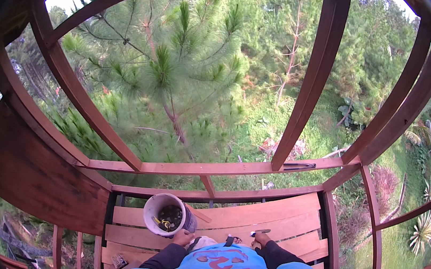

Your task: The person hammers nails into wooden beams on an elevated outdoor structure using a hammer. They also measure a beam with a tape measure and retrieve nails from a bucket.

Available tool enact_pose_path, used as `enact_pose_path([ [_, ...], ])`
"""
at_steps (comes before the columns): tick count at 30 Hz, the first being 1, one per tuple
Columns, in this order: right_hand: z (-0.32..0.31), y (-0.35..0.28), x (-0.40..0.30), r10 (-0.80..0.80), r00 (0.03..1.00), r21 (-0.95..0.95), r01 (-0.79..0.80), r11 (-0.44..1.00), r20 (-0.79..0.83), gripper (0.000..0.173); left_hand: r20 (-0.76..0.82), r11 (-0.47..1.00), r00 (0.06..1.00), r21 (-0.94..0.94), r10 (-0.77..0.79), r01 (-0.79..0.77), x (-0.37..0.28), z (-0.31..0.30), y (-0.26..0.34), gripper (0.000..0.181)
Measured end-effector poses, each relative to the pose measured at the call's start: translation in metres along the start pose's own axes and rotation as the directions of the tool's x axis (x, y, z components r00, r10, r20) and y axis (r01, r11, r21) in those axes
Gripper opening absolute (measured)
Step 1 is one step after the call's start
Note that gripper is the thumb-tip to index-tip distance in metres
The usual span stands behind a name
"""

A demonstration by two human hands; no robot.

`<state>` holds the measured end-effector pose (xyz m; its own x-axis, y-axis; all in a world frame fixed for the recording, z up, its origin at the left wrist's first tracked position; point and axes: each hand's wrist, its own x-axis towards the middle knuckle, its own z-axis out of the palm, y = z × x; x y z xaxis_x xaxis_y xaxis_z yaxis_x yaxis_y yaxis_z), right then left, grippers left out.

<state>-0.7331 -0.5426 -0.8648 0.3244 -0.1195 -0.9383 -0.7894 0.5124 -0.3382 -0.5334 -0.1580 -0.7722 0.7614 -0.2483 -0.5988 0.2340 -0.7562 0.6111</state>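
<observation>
My left hand (183, 237) is at the near rim of a white plastic bucket (152, 203); whether its fingers grip the rim I cannot tell. Inside the bucket lie a yellow-and-black item (164, 224) and dark small pieces. To the right, my right hand (262, 239) is closed around a hammer (261, 232), its head just above the fingers, low over the wooden floor planks (228, 225). The lower part of the tool is hidden by the hand. A thin wood strip (198, 213) lies behind the bucket.
Wooden rails (211, 168) and posts (312, 82) frame the platform's open front, with trees and a slope below. A dark pry bar or similar metal tool (299, 166) rests on the rail. A wooden panel (45, 170) closes the left. A small packet (119, 261) lies near left.
</observation>
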Motion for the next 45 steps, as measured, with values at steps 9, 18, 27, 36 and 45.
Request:
enact_pose_path([
  [9,0.050,0.031,-0.030,-0.359,0.911,-0.359,0.273,0.893,-0.200,0.048,0.164,0.995,0.982,0.024,0.092,-0.098,0.011,-0.031,-0.025,0.043],
  [18,0.129,0.114,0.009,-0.319,0.929,-0.587,0.154,0.795,-0.188,0.047,0.161,0.978,0.980,0.151,0.116,-0.141,0.013,-0.115,-0.068,0.044],
  [27,0.187,0.147,-0.031,-0.345,0.923,-0.582,0.187,0.792,-0.172,0.043,0.204,0.991,0.978,0.123,0.033,-0.059,-0.009,-0.155,-0.150,0.038],
  [36,0.200,0.148,-0.017,-0.328,0.928,-0.494,0.205,0.845,-0.176,0.045,0.062,0.991,0.992,0.077,0.108,-0.113,-0.032,-0.167,-0.201,0.046],
  [45,0.241,0.107,-0.090,-0.319,0.929,-0.668,0.118,0.734,-0.187,0.048,0.008,0.998,1.000,0.054,0.023,-0.023,-0.029,-0.167,-0.229,0.049],
])
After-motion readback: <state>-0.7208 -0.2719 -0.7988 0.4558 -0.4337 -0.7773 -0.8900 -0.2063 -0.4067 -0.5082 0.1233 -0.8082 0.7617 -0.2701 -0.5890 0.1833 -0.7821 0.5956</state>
